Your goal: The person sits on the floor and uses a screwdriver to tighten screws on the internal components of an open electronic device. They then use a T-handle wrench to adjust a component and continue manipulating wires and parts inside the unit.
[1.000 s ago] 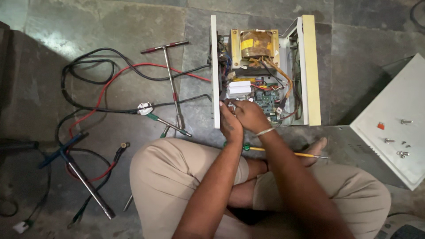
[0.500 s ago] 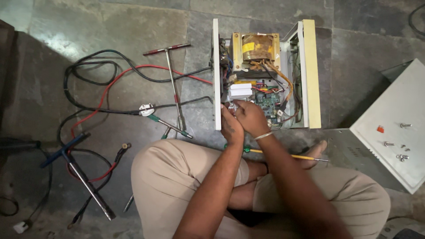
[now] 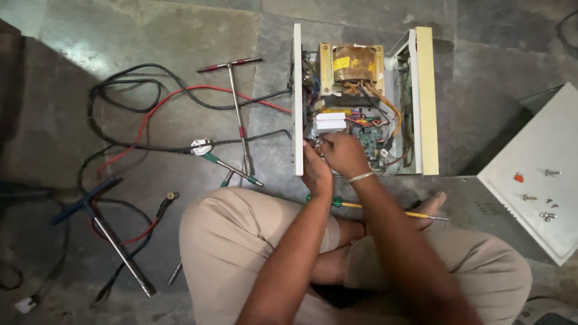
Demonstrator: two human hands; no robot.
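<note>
An opened white metal chassis [image 3: 426, 102] lies on the stone floor, showing a copper-wound transformer [image 3: 353, 63], a green circuit board [image 3: 371, 139], white blocks [image 3: 330, 122] and coloured wires. Both my hands are inside its near end. My left hand [image 3: 315, 171] rests at the lower left corner by the side wall, fingers curled. My right hand [image 3: 344, 153], with a metal bangle on the wrist, has its fingers closed just below the white blocks. What either hand pinches is hidden.
A yellow-shafted screwdriver [image 3: 385, 210] lies across my crossed legs. A T-handle wrench [image 3: 238, 108], red and black cables [image 3: 150, 114], a white plug [image 3: 201, 146] and a blue-handled tool [image 3: 108, 232] lie to the left. The white cover panel [image 3: 536, 174] with loose screws sits at right.
Both hands stay in the same corner of the chassis; only small finger movement shows. The view has shifted slightly.
</note>
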